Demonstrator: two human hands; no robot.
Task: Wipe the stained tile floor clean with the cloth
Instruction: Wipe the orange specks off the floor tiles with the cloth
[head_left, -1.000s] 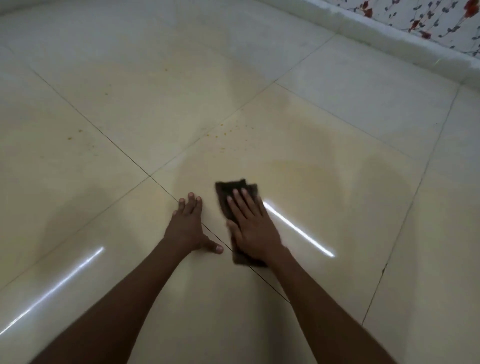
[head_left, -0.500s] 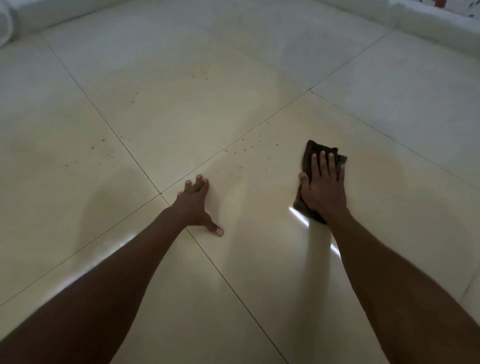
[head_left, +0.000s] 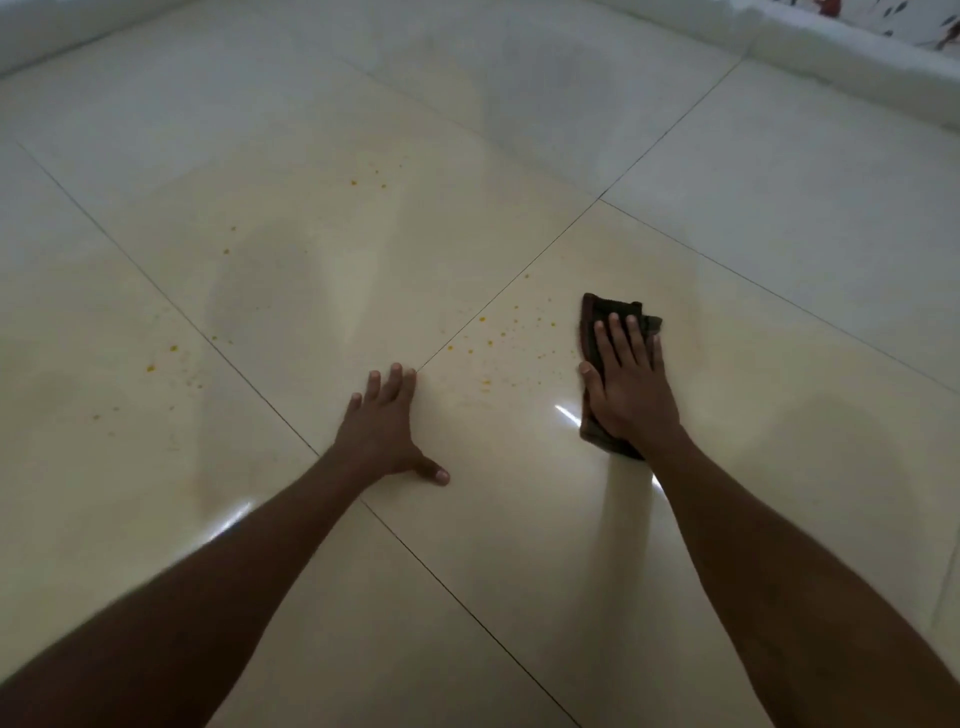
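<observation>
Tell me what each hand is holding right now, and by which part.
Neither hand grips anything. The right hand presses flat on the middle of the dark cloth, fingers straight. The left hand rests flat on the bare tile floor.

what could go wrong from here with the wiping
The orange spots lie between the two hands, beside the cloth; a flat sweep may smear them rather than lift them. More specks sit far to the left and could be missed. The left hand presses flat on glossy tile and might slip if it is wet.

2 hands (head_left: 382, 431), 1 cloth (head_left: 605, 312)
</observation>
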